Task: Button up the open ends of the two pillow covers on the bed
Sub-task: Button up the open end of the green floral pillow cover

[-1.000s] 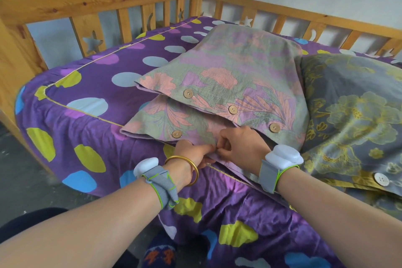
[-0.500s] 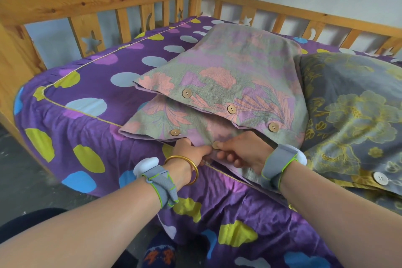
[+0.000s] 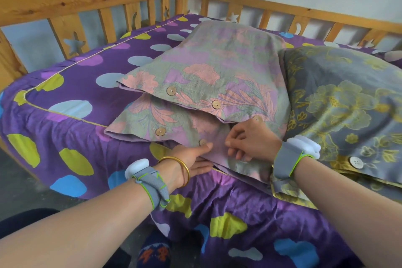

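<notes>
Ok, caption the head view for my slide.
Both hands, left hand and right hand, work the pink floral pillow cover near a wooden button.

The left hand (image 3: 191, 159) is hiding its fingers under the hem of the pink floral pillow cover (image 3: 217, 67), so its grip there cannot be told. The right hand (image 3: 254, 139) is covering the fold at the cover's 5 o'clock corner, half masking one wooden button (image 3: 257, 118). The grey floral pillow cover (image 3: 343, 102) is running off the picture's 3 o'clock edge, its open end partly screened by the right forearm. Both forearms are being cut off at 6 o'clock.
</notes>
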`<control>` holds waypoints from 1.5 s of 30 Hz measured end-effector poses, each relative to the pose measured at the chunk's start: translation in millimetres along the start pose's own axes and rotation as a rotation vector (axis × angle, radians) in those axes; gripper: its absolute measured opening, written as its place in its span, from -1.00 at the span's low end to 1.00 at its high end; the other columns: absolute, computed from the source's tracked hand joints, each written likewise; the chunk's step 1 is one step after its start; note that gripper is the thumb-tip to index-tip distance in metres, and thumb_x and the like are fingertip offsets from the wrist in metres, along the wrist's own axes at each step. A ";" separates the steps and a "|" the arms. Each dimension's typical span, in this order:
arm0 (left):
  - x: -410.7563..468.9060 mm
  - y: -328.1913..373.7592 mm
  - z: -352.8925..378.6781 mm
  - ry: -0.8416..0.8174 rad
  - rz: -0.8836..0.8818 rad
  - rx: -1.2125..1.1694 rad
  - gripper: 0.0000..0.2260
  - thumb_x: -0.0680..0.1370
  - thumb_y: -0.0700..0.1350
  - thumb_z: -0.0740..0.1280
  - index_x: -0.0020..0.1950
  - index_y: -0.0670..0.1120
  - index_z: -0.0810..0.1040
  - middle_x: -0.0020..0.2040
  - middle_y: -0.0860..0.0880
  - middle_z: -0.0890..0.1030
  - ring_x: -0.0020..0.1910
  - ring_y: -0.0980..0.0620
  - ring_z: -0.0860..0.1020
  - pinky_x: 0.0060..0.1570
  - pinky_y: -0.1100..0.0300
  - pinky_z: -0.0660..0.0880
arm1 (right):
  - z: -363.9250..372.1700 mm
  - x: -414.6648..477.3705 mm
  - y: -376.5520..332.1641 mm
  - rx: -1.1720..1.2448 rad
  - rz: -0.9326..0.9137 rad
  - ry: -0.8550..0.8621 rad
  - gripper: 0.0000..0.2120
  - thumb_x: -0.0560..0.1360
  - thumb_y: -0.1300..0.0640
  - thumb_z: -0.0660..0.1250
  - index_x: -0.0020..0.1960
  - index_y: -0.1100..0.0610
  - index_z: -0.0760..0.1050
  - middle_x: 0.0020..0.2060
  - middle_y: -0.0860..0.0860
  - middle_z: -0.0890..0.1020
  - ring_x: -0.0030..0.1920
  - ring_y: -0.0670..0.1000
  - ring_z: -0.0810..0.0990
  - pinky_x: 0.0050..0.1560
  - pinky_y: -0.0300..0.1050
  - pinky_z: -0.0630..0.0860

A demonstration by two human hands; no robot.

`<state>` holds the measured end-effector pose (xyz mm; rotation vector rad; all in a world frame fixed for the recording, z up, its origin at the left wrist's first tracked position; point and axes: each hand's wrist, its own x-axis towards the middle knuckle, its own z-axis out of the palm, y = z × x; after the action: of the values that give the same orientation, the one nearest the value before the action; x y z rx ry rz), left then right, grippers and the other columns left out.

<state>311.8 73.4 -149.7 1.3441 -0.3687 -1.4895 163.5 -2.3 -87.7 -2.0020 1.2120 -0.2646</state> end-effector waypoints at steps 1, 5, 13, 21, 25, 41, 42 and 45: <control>-0.6 -2.6 3.3 -0.017 -0.018 0.005 -0.91 0.49 -0.19 0.39 -0.10 -0.19 0.53 -0.18 -0.19 0.60 -0.20 -0.10 0.60 -0.25 0.14 0.62 | -3.9 -2.6 4.5 -0.026 -0.016 0.006 -0.91 0.49 0.30 0.35 -0.19 0.25 0.55 -0.40 0.12 0.67 -0.55 -0.05 0.55 -0.54 -0.22 0.51; 0.8 -11.8 15.7 -0.055 -0.048 0.036 -0.95 0.48 -0.32 0.37 -0.18 -0.24 0.54 -0.43 -0.11 0.64 -0.31 -0.05 0.61 -0.29 0.15 0.62 | -18.1 -18.0 19.4 -0.175 -0.123 0.013 -0.93 0.45 0.31 0.36 -0.19 0.20 0.59 -0.37 0.08 0.70 -0.45 -0.03 0.64 -0.40 -0.23 0.57; 1.5 -18.2 41.1 -0.040 -0.059 -0.018 -0.89 0.54 -0.31 0.28 -0.18 -0.22 0.50 -0.41 -0.13 0.62 -0.43 -0.03 0.62 -0.37 0.20 0.62 | -31.9 -31.6 51.8 -0.386 -0.296 0.106 -0.90 0.42 0.19 0.42 -0.15 0.01 0.58 -0.33 -0.12 0.68 -0.37 -0.23 0.63 -0.13 -0.24 0.56; 3.6 -18.6 57.9 -0.100 -0.108 -0.115 -0.83 0.60 -0.26 0.13 -0.07 -0.27 0.49 -0.14 -0.21 0.58 -0.17 -0.11 0.56 0.01 -0.05 0.56 | -24.6 -25.9 59.8 -0.425 -0.336 0.069 -0.67 0.29 -0.20 0.46 -0.01 -0.08 0.56 -0.19 -0.20 0.65 -0.30 -0.27 0.53 -0.12 -0.18 0.53; 4.5 -17.8 59.0 -0.083 -0.085 -0.105 -0.83 0.60 -0.26 0.15 -0.09 -0.26 0.51 -0.21 -0.22 0.63 -0.24 -0.11 0.62 -0.36 0.09 0.62 | -17.9 -27.1 56.2 -0.606 -0.367 0.041 -0.62 0.31 -0.18 0.44 0.07 -0.10 0.49 -0.02 -0.16 0.57 -0.04 -0.10 0.55 -0.07 -0.10 0.51; -5.7 -25.9 68.7 -0.173 0.029 0.296 -0.88 0.45 -0.37 0.37 -0.19 -0.17 0.59 -0.49 0.00 0.63 -0.53 0.13 0.59 -0.46 0.33 0.56 | -21.1 -33.7 63.8 -0.405 -0.463 0.096 -0.88 0.39 0.12 0.30 -0.16 0.02 0.62 -0.32 -0.10 0.55 -0.31 -0.11 0.49 -0.20 -0.11 0.50; -5.5 -26.1 68.7 -0.163 0.025 0.295 -0.88 0.46 -0.36 0.38 -0.20 -0.16 0.59 -0.49 0.00 0.63 -0.53 0.13 0.59 -0.46 0.33 0.55 | -22.0 -34.4 62.9 -0.418 -0.466 0.098 -0.88 0.39 0.12 0.30 -0.16 0.01 0.62 -0.32 -0.11 0.53 -0.31 -0.11 0.47 -0.20 -0.10 0.49; -4.6 -26.7 66.9 -0.144 0.000 0.249 -0.92 0.45 -0.36 0.38 -0.17 -0.20 0.57 -0.46 -0.02 0.65 -0.51 0.11 0.62 -0.45 0.30 0.57 | -25.2 -36.2 60.5 -0.473 -0.461 0.107 -0.86 0.40 0.11 0.29 -0.12 0.01 0.62 -0.30 -0.12 0.48 -0.28 -0.06 0.47 -0.20 -0.06 0.48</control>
<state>240.7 61.5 -146.4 1.4320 -0.6644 -1.5840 90.7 -0.5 -105.6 -2.7081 0.9167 -0.3353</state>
